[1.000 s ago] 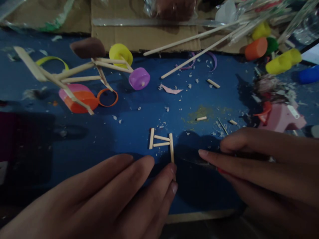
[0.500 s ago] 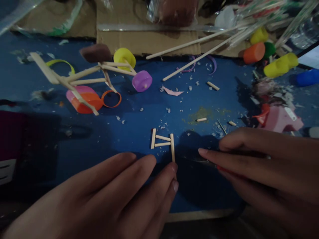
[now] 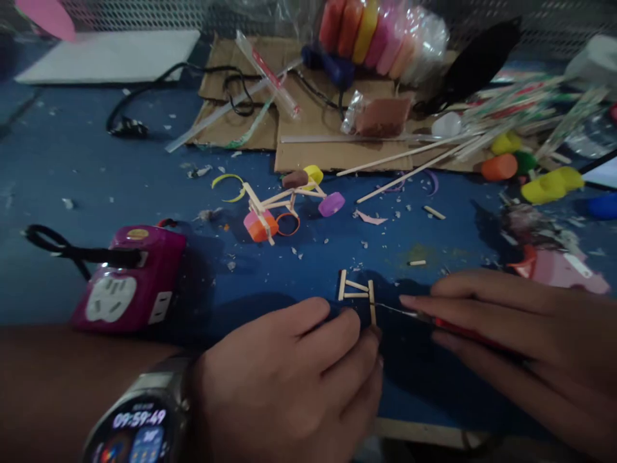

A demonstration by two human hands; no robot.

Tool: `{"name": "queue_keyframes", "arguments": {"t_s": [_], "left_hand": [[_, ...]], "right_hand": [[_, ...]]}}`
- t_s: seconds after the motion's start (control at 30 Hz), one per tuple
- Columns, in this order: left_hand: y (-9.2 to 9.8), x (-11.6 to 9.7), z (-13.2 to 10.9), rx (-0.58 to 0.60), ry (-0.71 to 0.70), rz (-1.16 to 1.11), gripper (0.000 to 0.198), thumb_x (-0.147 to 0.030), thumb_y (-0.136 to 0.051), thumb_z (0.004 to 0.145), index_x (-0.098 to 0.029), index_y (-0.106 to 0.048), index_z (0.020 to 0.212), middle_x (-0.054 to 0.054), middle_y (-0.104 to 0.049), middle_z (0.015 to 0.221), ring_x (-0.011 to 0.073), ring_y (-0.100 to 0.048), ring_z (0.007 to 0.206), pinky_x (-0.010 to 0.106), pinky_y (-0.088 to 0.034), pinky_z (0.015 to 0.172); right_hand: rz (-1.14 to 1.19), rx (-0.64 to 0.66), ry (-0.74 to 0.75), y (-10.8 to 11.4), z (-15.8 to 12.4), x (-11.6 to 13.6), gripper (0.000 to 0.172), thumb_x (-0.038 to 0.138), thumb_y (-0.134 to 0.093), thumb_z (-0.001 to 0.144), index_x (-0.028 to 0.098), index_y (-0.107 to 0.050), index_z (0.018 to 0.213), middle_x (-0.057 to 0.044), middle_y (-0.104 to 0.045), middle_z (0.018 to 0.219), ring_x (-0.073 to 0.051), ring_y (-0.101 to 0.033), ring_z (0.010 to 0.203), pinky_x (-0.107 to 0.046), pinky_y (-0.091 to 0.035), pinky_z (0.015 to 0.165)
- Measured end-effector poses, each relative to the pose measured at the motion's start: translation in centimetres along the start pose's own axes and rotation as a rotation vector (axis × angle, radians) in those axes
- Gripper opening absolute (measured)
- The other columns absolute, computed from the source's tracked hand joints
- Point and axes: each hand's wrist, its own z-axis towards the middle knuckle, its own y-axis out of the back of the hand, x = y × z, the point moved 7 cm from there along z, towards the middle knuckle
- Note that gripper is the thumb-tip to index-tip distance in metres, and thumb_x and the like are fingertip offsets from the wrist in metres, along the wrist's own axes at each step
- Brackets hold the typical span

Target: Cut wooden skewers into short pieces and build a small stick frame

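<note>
My left hand [image 3: 294, 366] pinches the lower end of a thin wooden stick [image 3: 371, 297]. Two short sticks [image 3: 357, 295] run from it to another upright stick [image 3: 342, 285], forming a small frame flat on the blue table. My right hand [image 3: 520, 328] grips a red-handled craft knife [image 3: 400, 311], its thin blade pointing left with the tip at or very near the held stick. Whether the tip touches is unclear. Beyond the hands stands a little stick model [image 3: 277, 202] with coloured clay discs for wheels.
A purple power adapter [image 3: 130, 276] with a black cord stands at left. Cardboard [image 3: 318, 154], bagged brown clay [image 3: 383, 117] and long sticks [image 3: 419, 170] lie at the back. Clay lumps [image 3: 552, 186] and a pink clay piece [image 3: 562, 270] are at right. Scraps dot the blue table [image 3: 159, 173].
The view has pulled back, showing more table, the adapter and my watch. The knife blade now shows plainly by the held stick. My left hand keeps its pinch.
</note>
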Motion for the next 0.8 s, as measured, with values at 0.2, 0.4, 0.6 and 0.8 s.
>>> {"name": "queue_keyframes", "arguments": {"t_s": [0.2, 0.4, 0.6, 0.8], "left_hand": [[-0.5, 0.2, -0.2, -0.007, -0.062, 0.022, 0.035, -0.022, -0.050, 0.109, -0.018, -0.082, 0.119, 0.010, -0.081, 0.129, 0.0259, -0.073, 0.106, 0.041, -0.063, 0.083], [-0.2, 0.2, -0.3, -0.037, -0.070, 0.044, 0.033, -0.020, -0.050, 0.109, -0.017, -0.082, 0.119, 0.011, -0.080, 0.130, 0.0267, -0.072, 0.109, 0.042, -0.062, 0.084], [-0.3, 0.2, -0.2, -0.041, -0.067, 0.063, 0.034, -0.021, -0.048, 0.111, -0.017, -0.081, 0.119, 0.009, -0.080, 0.130, 0.0253, -0.072, 0.106, 0.041, -0.060, 0.084], [-0.2, 0.2, -0.2, -0.049, -0.069, 0.036, 0.029, -0.021, -0.053, 0.110, -0.016, -0.080, 0.118, 0.011, -0.080, 0.128, 0.0260, -0.071, 0.107, 0.042, -0.059, 0.083]], "right_hand": [[0.020, 0.106, 0.013, -0.4, 0.7, 0.0, 0.038, 0.035, -0.052, 0.113, 0.035, -0.064, 0.149, -0.001, -0.077, 0.127, -0.020, -0.077, 0.107, -0.029, -0.062, 0.087], [0.028, 0.096, -0.005, -0.5, 1.1, -0.3, 0.036, 0.034, -0.052, 0.114, 0.032, -0.064, 0.148, -0.001, -0.077, 0.132, -0.019, -0.075, 0.116, -0.032, -0.059, 0.096], [0.052, 0.118, -0.016, -1.1, 1.2, -0.9, 0.035, 0.036, -0.052, 0.114, 0.030, -0.068, 0.144, -0.004, -0.079, 0.129, -0.021, -0.077, 0.111, -0.034, -0.060, 0.092], [0.055, 0.100, -0.036, -1.0, 1.6, -0.9, 0.033, 0.034, -0.054, 0.112, 0.028, -0.071, 0.140, -0.006, -0.081, 0.126, -0.023, -0.079, 0.108, -0.036, -0.061, 0.092]]}}
